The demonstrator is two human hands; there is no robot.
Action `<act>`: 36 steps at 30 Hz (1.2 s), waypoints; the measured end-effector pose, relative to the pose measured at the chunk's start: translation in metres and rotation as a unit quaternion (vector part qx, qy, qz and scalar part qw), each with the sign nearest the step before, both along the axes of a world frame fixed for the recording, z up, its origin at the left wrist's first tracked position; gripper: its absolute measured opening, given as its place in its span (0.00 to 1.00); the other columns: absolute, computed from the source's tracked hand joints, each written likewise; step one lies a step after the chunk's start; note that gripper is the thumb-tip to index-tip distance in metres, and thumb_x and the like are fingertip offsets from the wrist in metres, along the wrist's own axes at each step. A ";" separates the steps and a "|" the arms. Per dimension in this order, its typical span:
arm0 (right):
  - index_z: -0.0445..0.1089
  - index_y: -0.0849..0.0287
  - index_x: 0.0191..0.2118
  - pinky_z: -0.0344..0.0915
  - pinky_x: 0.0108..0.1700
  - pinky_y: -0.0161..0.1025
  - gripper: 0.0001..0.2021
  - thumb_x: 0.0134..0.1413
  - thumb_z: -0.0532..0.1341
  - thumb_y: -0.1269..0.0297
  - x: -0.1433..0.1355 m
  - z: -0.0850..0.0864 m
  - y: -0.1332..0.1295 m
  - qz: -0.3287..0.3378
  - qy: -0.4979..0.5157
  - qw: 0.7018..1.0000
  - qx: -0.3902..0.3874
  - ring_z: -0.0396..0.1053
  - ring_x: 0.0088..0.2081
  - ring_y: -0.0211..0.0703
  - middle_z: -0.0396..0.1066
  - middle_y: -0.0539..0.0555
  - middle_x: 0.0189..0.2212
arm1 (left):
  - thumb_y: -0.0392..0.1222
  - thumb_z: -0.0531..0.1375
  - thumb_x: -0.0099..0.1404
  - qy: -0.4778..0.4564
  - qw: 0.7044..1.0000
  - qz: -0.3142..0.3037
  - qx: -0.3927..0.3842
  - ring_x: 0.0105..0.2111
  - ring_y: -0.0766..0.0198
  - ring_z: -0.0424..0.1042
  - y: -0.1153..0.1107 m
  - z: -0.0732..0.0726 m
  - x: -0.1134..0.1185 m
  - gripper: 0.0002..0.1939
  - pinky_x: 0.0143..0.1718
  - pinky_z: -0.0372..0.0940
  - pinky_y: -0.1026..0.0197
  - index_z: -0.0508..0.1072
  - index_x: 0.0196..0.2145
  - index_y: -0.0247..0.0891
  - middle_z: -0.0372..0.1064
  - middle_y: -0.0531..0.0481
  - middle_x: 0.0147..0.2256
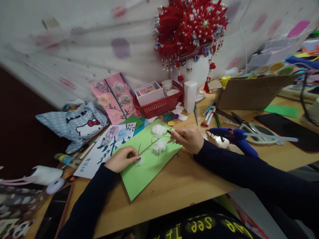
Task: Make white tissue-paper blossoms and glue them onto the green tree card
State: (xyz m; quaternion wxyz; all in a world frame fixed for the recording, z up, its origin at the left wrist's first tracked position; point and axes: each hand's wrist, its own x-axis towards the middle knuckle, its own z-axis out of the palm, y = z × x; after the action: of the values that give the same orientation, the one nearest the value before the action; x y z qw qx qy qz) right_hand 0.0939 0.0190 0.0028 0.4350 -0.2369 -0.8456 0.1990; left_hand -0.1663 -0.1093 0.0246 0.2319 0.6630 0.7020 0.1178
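On the desk lies a green sheet (142, 179) with a drawn grey-brown branch. Two fluffy white flowers sit on its upper part, one (158, 130) above the other (159, 146). My left hand (122, 159) rests at the sheet's left edge, its fingertips pinched at a small whitish piece (140, 161) low on the branch. Over the right side of the sheet is my right hand (188, 137), thumb and index finger closed near the flowers; anything between those fingertips is too small to make out.
A blue glue gun (239, 137) and scissors (259, 132) lie to the right. Behind the sheet stand a red basket (157, 108) and a white block (190, 96). A white flower picture (92, 166) lies at left, near a phone (54, 212).
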 end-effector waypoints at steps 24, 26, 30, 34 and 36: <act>0.72 0.62 0.20 0.56 0.20 0.27 0.25 0.64 0.49 0.59 0.003 -0.001 0.001 -0.056 0.078 0.994 0.043 0.63 0.14 0.29 0.66 0.49 0.11 | 0.42 0.61 0.54 0.043 0.991 0.013 0.124 0.29 0.63 0.67 0.068 -0.015 0.097 0.07 0.32 0.60 0.61 0.73 0.24 0.36 0.67 0.50 0.27; 0.71 0.63 0.20 0.56 0.20 0.27 0.25 0.64 0.49 0.60 0.003 -0.002 0.000 -0.054 0.083 0.994 0.048 0.62 0.14 0.29 0.65 0.48 0.10 | 0.41 0.60 0.54 0.040 0.990 0.019 0.131 0.29 0.63 0.67 0.068 -0.015 0.096 0.07 0.32 0.60 0.61 0.73 0.24 0.36 0.67 0.49 0.27; 0.71 0.63 0.20 0.56 0.19 0.27 0.25 0.63 0.50 0.59 0.000 -0.006 -0.001 -0.022 0.062 0.997 0.034 0.62 0.13 0.28 0.65 0.48 0.10 | 0.41 0.59 0.55 0.019 0.992 0.028 0.126 0.28 0.64 0.66 0.069 -0.014 0.096 0.07 0.33 0.61 0.60 0.72 0.25 0.35 0.68 0.49 0.27; 0.72 0.63 0.21 0.57 0.19 0.26 0.26 0.63 0.49 0.56 -0.002 -0.009 0.000 -0.015 0.048 0.999 0.001 0.62 0.14 0.29 0.64 0.48 0.10 | 0.43 0.59 0.57 -0.019 0.990 0.048 0.129 0.27 0.65 0.67 0.065 -0.009 0.085 0.09 0.33 0.64 0.60 0.71 0.33 0.35 0.70 0.49 0.31; 0.72 0.63 0.21 0.57 0.19 0.26 0.26 0.63 0.49 0.54 -0.002 -0.010 0.001 -0.014 0.047 0.999 -0.015 0.62 0.14 0.29 0.64 0.48 0.10 | 0.45 0.58 0.57 -0.004 0.988 0.046 0.147 0.32 0.62 0.69 0.056 -0.007 0.072 0.13 0.37 0.66 0.58 0.71 0.38 0.36 0.70 0.47 0.36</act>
State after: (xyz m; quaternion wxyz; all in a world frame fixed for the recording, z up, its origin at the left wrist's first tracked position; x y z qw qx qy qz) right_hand 0.0921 0.0196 -0.0071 0.4738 -0.2458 -0.8175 0.2164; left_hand -0.0944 -0.0534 0.0179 0.1289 0.6568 0.7054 0.2333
